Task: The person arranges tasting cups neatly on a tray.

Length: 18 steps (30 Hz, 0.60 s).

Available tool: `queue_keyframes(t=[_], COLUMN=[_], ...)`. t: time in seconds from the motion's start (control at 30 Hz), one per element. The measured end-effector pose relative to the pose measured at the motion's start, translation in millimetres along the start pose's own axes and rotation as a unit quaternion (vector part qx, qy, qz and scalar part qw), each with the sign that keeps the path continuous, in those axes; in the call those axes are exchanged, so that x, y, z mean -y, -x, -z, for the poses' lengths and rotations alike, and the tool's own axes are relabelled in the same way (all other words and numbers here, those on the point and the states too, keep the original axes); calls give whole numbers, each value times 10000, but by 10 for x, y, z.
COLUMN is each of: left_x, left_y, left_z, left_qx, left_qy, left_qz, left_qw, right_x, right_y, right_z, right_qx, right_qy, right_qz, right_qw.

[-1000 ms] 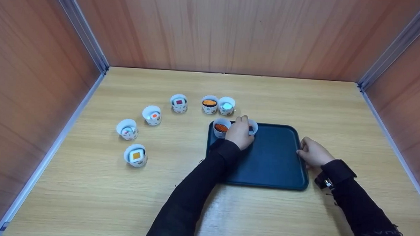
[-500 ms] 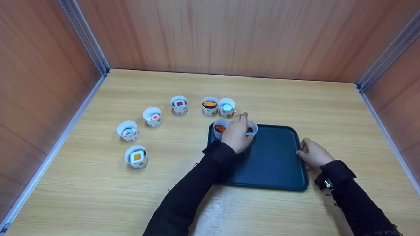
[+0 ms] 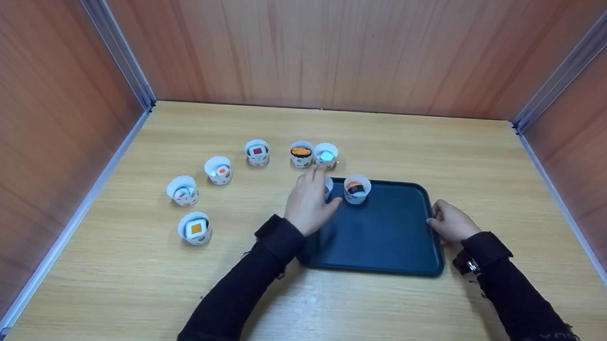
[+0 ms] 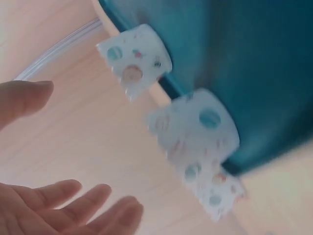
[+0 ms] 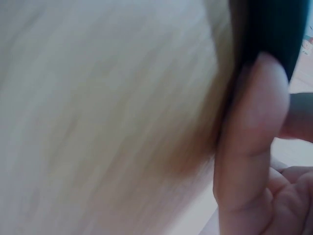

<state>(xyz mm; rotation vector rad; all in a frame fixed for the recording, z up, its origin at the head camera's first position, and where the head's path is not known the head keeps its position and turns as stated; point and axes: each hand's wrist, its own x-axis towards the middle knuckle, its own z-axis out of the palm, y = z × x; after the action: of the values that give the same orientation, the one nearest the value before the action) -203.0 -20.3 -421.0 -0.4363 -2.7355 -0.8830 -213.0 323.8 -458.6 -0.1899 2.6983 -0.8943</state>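
Observation:
My left hand [image 3: 310, 203] is lifted over the left end of the dark green tray [image 3: 382, 229], thumb and fingers apart with nothing between them. It partly covers a paper cup [image 3: 329, 184] at the tray's back left corner. Just right of that stands another patterned cup [image 3: 357, 190] with an orange and dark sushi-like piece inside. In the left wrist view the spread fingers [image 4: 93, 205] are apart from the nearest cup [image 4: 195, 127]. At the tray's right rim, my right hand [image 3: 453, 223] pinches the edge; a finger [image 5: 254, 117] lies along it in the right wrist view.
Behind the tray stand two cups side by side, one with an orange-topped piece [image 3: 301, 154], one with a pale green piece [image 3: 326, 155]. Several more filled cups curve leftward, the closest being a cup with a white and yellow piece [image 3: 195, 229]. Wood-grain panels [image 3: 307, 49] enclose the table.
My left hand has let go of the cup on the tray and moved left, with its fingers opening. That cup now shows fully. The right hand stays at the tray's rim.

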Motion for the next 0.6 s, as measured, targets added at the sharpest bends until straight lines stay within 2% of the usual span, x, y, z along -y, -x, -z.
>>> queue_keyframes(t=[0.17,0.3,0.5,0.6], left_x=[152,422,844,1007], left_y=[222,492,897,1048], left_z=[291,576,982,1141], left_qx=[-336,-592,-1008,-985], left_qy=[-149,-291,-631,-707], left_qz=[-171,-171,285,678], left_qw=[9992,9977,9925,9903], right_x=[-5,2,3,-6], right_y=[-2,-11,-10,4], right_z=[0,-8,-7,1], right_qx=[47,85,76,17], right_qy=[-34,6,52,69], right_qz=[-52,-101,-154,-160], right_qw=[10000,9999,9998,9998])
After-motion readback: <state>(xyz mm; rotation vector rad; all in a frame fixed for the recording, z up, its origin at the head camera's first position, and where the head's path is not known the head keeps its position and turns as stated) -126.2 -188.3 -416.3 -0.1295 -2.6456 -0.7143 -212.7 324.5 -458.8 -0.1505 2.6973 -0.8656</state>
